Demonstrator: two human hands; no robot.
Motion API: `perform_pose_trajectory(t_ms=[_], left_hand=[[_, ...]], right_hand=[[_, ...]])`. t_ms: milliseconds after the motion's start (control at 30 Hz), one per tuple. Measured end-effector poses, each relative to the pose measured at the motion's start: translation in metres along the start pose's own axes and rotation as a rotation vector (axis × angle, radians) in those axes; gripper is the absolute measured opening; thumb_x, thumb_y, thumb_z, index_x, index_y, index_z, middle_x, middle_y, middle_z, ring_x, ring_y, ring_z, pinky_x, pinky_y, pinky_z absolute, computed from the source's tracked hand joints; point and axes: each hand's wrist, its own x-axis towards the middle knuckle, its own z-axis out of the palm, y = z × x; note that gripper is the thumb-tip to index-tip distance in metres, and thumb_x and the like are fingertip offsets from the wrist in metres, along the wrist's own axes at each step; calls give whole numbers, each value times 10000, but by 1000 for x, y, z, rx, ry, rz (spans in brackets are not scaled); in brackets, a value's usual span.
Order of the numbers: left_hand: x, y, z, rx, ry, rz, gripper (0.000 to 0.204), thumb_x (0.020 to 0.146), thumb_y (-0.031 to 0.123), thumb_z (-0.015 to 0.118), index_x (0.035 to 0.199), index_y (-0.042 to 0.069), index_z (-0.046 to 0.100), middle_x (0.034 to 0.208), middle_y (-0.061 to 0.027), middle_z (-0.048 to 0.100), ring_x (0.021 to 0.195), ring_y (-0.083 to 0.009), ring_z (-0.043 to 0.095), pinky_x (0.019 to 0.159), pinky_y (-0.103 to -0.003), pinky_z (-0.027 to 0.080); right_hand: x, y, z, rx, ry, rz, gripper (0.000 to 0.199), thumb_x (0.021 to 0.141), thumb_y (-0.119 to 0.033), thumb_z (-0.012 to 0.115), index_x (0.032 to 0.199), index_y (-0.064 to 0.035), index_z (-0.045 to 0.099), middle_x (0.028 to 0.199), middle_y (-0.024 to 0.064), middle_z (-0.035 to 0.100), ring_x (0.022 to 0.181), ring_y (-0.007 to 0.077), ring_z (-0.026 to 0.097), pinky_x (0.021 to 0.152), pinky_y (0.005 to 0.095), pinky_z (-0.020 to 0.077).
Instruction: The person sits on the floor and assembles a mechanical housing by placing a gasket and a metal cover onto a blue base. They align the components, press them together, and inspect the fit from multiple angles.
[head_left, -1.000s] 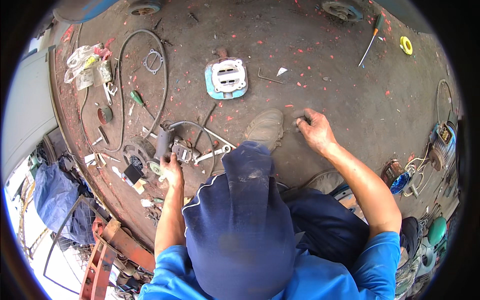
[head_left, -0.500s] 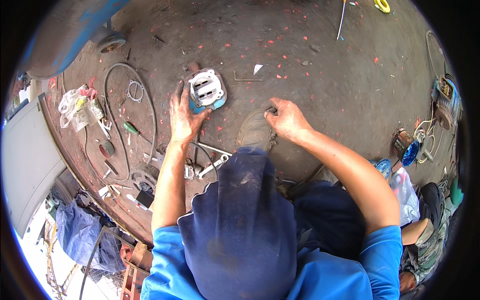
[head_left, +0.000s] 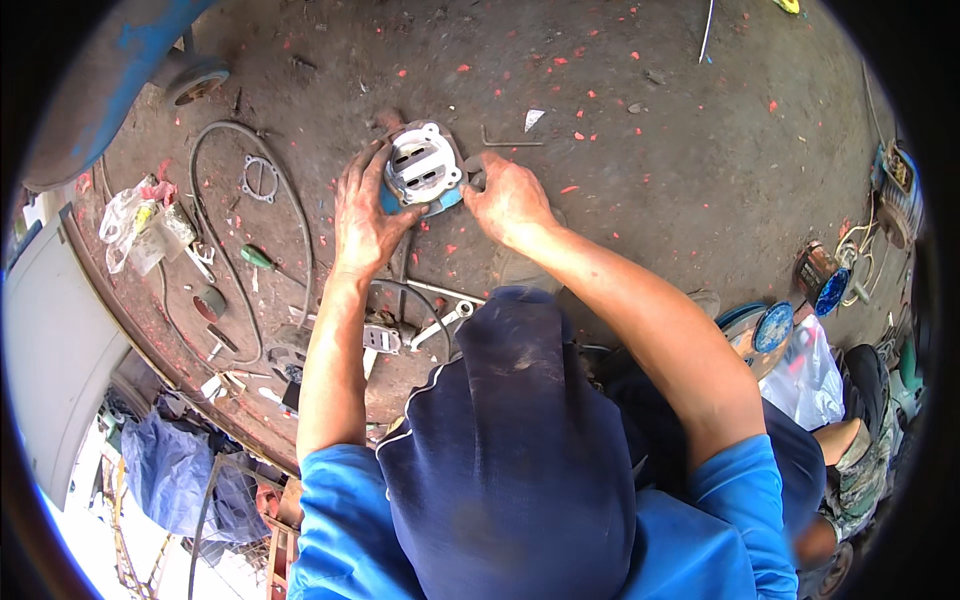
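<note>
A round, pale metal plate (head_left: 425, 165) with slots and bolt ears sits on a blue-edged part (head_left: 440, 203) on the dirty floor. My left hand (head_left: 366, 215) wraps the left side of this slotted metal part, its fingers along the far left edge and its thumb at the near edge. At the right edge of the part is my right hand (head_left: 510, 203), thumb and forefinger curled in a pinch. What lies between those fingertips, if anything, is too small to tell. Just beyond my right hand lies an L-shaped hex key (head_left: 512, 143).
To the left lie a thin ring gasket (head_left: 261, 179), a looped hose (head_left: 200, 190), a green-handled screwdriver (head_left: 257, 257) and plastic bags (head_left: 135, 225). A spanner (head_left: 445, 322) rests near my knees. A blue-smeared can (head_left: 825, 280) stands right, and a blue tank (head_left: 110, 80) at far left.
My right hand has moved left, from above the shoe to the right edge of the slotted metal part. My left hand stays on the part. The whole view has shifted slightly.
</note>
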Motion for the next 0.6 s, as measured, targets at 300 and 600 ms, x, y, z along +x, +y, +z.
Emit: perform_pose_trajectory(t_ms=[300,600], left_hand=[[1,1,0,7,-10,9,974,650,183,944,1512,126,495,1570,-135,474,1468,-386,403,1214,-510,359],[2,-2,-3,25,-1,65,952,655,153,928,1503,115,497,1552,-120,491,1454,-373,426,1214,-505,350]], right_hand=[[11,-4,3,-43,7,47,437,906,-296,744,1173,33,641,1048,292,721,1064,457,691,928,529,540],[11,-3,11,92,-44,34,348,913,-270,733,1134,-5,690,974,256,742,997,443,708,880,518,549]])
